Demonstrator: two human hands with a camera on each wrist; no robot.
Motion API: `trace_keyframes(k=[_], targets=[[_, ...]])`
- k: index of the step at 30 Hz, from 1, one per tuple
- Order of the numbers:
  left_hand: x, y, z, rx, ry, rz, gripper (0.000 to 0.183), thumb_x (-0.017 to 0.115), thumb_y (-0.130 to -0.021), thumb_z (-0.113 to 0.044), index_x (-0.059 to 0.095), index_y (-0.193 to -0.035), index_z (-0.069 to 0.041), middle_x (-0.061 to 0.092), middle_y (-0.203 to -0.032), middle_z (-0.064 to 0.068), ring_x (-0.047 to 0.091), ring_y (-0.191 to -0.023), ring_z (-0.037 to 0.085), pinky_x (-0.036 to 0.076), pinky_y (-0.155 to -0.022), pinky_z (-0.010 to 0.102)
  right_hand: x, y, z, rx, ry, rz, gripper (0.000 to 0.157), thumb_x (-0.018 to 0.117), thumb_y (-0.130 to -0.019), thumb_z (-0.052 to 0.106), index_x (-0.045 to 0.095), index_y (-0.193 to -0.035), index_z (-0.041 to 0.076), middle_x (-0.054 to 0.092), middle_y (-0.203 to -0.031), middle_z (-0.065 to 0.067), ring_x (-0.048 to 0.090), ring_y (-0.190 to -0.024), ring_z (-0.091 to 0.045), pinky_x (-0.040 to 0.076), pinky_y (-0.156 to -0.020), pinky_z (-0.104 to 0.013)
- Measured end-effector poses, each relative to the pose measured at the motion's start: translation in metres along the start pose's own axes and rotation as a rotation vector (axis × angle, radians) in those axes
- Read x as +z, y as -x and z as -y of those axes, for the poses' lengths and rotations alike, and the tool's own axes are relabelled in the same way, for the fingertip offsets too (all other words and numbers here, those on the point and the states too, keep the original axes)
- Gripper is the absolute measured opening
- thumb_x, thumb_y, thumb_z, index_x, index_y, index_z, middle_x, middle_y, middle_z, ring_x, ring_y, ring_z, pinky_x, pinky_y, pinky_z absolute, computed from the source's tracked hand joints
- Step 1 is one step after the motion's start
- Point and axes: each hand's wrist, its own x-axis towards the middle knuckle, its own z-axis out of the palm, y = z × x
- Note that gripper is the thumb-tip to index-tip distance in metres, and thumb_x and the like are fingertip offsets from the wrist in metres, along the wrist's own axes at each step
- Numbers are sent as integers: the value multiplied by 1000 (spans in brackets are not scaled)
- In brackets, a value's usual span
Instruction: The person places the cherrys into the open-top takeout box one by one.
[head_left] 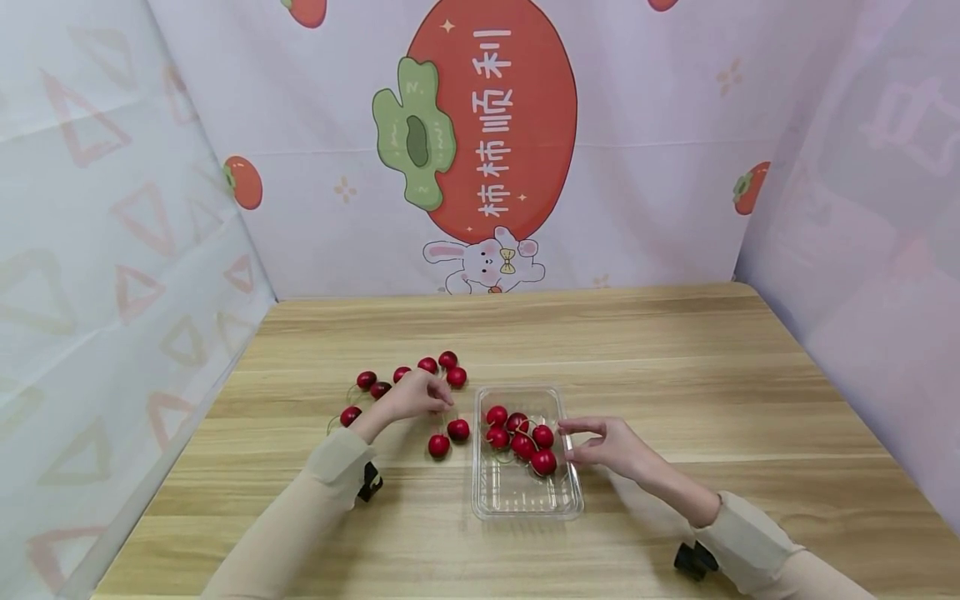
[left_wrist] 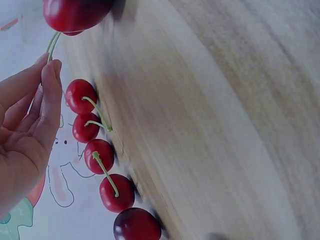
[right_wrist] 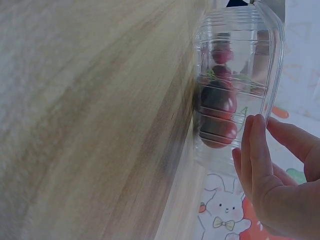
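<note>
Right hand [right_wrist: 274, 186] at clear tub [right_wrist: 278, 65]

A little cloth-walled booth here.
Persimmon-printed cloth [head_left: 637, 150] hangs behind the wood-grain table [head_left: 637, 350], patterned sheets [head_left: 112, 208] closing both sides.

White Chinese characters [head_left: 492, 112] "柿柿顺利" are printed on the large red persimmon [head_left: 540, 125] of the rear backdrop [head_left: 645, 167]. Orientation: sideways, reading bottom to top. Small marks [head_left: 422, 190] on the green calyx [head_left: 393, 137]: illegible.

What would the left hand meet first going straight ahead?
In the head view, the left hand points toward the clear container: likely its left rim first, though depth is unclear.
</note>
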Motion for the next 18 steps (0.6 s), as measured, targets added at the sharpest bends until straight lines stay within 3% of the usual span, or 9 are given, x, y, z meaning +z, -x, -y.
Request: trace_keyframes(k=[5,9,12,16,18], targets=[[-2,5,-3,-15,80,6,4,66,-77,-2,66,-77,2,65,-75,7,62,-62,18,52,-56,27,-1,0,0,7,-17,11,51,62,-81,9,43,-124,-10,50,-120,-24,63,-81,-14,50,-72,-26],[-5,8,-3,-7,109,0,5,66,-76,-1,66,-77,3,65,-74,9,62,-60,17,52,-57,30,-1,0,0,6,-18,15,51,62,-80,9,43,-124,-10,50,-121,-24,63,-81,-15,50,-73,-26],[-9,15,-15,2,134,-9,6,64,-76,2,65,-78,8,65,-73,14,63,-59,23,53,-59,37,-1,0,0,6,-16,14,52,63,-80,10,43,-124,-9,50,-120,-24,63,-81,-15,50,-73,-26],[-12,19,-20,-5,171,-19,7,63,-77,4,65,-81,10,65,-75,16,63,-59,22,52,-61,41,-1,-1,-1,5,-13,11,52,63,-80,9,43,-124,-10,50,-120,-25,63,-81,-16,50,-72,-27],[-11,17,-13,-20,187,-27,7,63,-77,3,65,-82,8,66,-76,14,62,-57,16,53,-60,38,-1,-1,-1,4,-12,11,51,63,-80,9,43,-124,-10,51,-119,-25,63,-81,-16,50,-72,-27]])
